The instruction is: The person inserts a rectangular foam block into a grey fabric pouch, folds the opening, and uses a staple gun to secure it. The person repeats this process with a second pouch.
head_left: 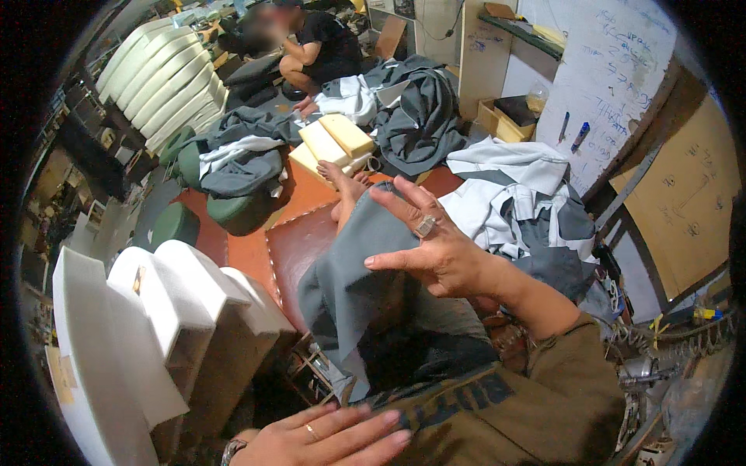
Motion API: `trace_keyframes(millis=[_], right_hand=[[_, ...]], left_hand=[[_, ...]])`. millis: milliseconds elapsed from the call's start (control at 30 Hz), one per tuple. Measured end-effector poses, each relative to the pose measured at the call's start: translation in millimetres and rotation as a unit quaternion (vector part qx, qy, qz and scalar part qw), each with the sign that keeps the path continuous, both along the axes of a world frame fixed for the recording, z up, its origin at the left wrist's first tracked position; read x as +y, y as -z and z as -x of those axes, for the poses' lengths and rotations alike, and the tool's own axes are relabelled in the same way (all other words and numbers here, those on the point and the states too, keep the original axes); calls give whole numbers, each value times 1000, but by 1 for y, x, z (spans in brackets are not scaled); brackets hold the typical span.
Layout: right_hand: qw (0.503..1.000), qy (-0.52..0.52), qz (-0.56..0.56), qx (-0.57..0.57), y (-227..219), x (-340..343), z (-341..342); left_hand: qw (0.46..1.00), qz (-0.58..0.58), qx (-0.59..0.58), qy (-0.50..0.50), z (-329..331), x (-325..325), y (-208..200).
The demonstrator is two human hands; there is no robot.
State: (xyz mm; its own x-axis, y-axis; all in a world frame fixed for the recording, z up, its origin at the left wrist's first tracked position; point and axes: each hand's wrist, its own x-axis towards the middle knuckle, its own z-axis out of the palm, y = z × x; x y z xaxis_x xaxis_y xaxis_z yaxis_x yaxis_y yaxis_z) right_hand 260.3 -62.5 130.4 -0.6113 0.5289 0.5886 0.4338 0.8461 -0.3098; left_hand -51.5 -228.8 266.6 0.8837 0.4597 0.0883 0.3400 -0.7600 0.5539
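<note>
A piece of grey fabric (346,264) hangs in loose folds over my lap, in front of my bare foot. My right hand (435,241), with a large ring, is above it; the thumb and fingers are spread apart and lie over the cloth without closing on it. Low in the picture, my left hand (330,439) is stretched out flat, palm down, near my brown shirt (497,404). It wears a thin ring and holds nothing; its fingertips look slightly blurred.
White foam-covered furniture frames (175,291) stand close on the left. Green round cushions (241,213), yellow foam blocks (322,144) and heaps of grey and white covers (420,116) lie ahead. Another person (322,46) crouches at the back. Coiled hose (653,334) hangs at right.
</note>
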Motion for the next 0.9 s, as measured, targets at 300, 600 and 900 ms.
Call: trace_keyframes(millis=[300, 600, 900], right_hand=[[999, 36, -7, 13, 5, -3, 24], [998, 53, -10, 22, 16, 29, 33], [997, 65, -20, 35, 30, 64, 48]], left_hand=[[965, 106, -23, 239, -36, 43, -12], [789, 139, -329, -500, -93, 79, 223], [703, 181, -456, -515, -100, 161, 227]])
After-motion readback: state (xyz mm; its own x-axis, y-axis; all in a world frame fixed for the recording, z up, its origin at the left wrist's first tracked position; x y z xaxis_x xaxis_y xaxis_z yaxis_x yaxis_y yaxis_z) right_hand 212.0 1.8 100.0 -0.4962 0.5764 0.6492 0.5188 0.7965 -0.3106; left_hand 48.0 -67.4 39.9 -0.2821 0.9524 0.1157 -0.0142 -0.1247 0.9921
